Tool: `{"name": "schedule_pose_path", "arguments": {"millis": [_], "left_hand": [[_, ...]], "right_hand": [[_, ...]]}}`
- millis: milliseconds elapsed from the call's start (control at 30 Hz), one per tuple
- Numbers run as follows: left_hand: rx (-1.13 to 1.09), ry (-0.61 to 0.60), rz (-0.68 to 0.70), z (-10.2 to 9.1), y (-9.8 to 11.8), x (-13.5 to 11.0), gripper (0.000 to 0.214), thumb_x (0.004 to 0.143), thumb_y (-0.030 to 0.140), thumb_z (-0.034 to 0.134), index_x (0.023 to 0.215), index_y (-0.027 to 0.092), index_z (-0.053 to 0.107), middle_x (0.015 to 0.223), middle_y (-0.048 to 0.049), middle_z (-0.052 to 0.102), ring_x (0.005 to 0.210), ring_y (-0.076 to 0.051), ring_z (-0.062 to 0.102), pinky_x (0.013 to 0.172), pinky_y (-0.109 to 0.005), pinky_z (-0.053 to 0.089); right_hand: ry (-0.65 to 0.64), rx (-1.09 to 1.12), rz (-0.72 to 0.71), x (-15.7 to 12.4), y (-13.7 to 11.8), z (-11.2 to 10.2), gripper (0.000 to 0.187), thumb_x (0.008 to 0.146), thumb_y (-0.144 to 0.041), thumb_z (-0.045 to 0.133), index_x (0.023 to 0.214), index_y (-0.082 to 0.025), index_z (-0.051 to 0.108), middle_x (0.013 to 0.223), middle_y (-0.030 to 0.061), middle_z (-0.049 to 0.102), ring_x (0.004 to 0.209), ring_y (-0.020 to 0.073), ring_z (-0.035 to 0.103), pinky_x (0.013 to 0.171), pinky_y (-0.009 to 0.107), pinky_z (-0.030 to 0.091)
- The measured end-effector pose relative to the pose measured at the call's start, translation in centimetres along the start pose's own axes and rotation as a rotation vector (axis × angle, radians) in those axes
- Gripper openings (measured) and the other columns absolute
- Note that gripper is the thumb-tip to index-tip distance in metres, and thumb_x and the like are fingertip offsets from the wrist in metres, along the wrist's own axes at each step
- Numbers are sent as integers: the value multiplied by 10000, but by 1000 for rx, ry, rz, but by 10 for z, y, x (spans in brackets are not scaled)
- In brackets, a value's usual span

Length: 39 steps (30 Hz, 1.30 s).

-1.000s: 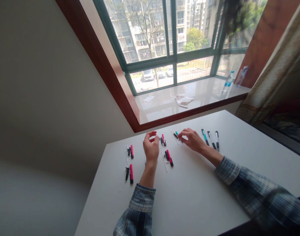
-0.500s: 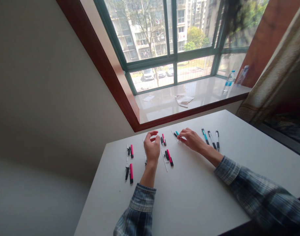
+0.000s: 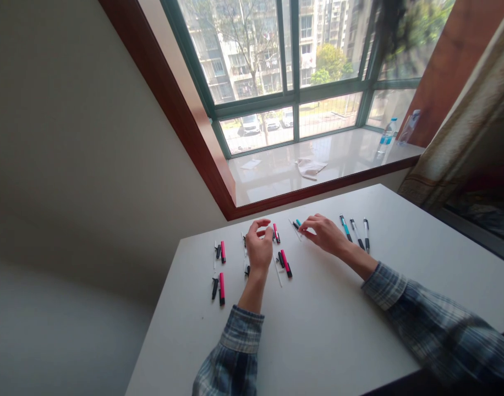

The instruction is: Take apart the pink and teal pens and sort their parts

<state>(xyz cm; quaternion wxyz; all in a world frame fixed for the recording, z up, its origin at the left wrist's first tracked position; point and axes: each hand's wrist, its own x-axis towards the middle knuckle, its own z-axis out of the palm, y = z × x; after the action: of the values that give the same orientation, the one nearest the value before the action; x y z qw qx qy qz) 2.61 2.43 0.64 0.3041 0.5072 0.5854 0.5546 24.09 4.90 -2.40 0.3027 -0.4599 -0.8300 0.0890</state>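
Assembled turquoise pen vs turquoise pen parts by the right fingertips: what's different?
The turquoise pen looks whole; the turquoise pen parts lie as separate pieces. The pen lies beyond the right hand, on its wrist side; the parts lie at its fingertips, partly hidden. Both show turquoise and black and lie on the white table.

Blue-capped bottle [image 3: 386,138], crumpled white sheet [image 3: 311,167] on windowsill [image 3: 346,153].

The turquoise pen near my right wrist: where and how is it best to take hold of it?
Probably at mid-barrel, from above, pinching across its long sides: the slim turquoise pen lies flat, with a gap before the neighbouring pen. Its near end looks close to your right wrist, so that end seems less handy.
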Motion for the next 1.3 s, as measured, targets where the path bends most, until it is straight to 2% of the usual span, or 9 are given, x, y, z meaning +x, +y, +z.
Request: {"name": "schedule_pose_path", "arguments": {"millis": [167,333,467,600,800,933,1133,1233,1300], "left_hand": [[-7,-31,28,2,1,-1,188,819,263,609,962,188,704,999,-62,709,766,-162,650,558,-222,459],[-20,-65,35,-1,-1,-4,176,829,259,596,949,190,706,978,-54,703,724,-148,623,525,-214,435],[-9,-108,65,1,0,-11,166,848,259,601,952,192,712,970,-54,715,734,-149,620,560,-223,450],[-7,-188,91,9,12,-26,144,851,236,597,929,185,707,956,-52,723,713,-141,611,570,-226,441],[9,-344,161,9,26,-55,138,882,216,581,929,193,709,954,-51,732,727,-149,626,637,-251,484],[109,-405,258,0,27,-70,124,885,196,596,930,205,711,921,-32,724,734,-143,627,719,-266,492],[103,-422,235,-6,27,-76,210,918,326,644,1100,230,684,679,47,559,576,-107,495,588,-225,412],[66,-439,197,-5,25,-75,301,880,359,706,1152,236,673,660,62,527,556,-99,480,564,-216,401],[-1,-454,139,-5,23,-73,376,857,385,738,1195,240,658,707,55,556,554,-95,505,546,-213,406]], "right_hand": [[135,-63,65,-1,10,-25,151,967,-212,623,956,-220,774,925,76,765,907,248,663,802,347,496],[305,-222,386,-16,56,-63,203,952,-319,611,941,-198,773,822,57,755,731,229,667,703,334,457],[136,-261,522,-37,71,-68,256,948,-400,613,1054,-221,761,826,47,771,709,225,678,677,317,439],[-84,-290,595,-47,58,-58,426,886,-431,699,1259,-224,697,880,74,781,802,256,706,671,305,432],[-126,-250,593,-40,41,-52,454,879,-224,652,1332,-188,667,902,101,774,851,263,707,746,323,445],[30,105,542,-32,32,-55,394,861,-289,653,1230,-176,728,832,58,755,762,217,678,705,305,457],[142,1053,588,-26,-1,-34,295,799,-334,744,1036,-163,702,659,-38,604,531,101,512,510,231,376],[164,1406,685,-29,-16,-19,285,714,-280,834,902,-185,642,727,-24,657,587,104,615,556,215,452],[180,1513,723,-31,-22,-12,305,704,-312,852,862,-199,616,785,-5,694,709,145,706,662,234,535]]}}
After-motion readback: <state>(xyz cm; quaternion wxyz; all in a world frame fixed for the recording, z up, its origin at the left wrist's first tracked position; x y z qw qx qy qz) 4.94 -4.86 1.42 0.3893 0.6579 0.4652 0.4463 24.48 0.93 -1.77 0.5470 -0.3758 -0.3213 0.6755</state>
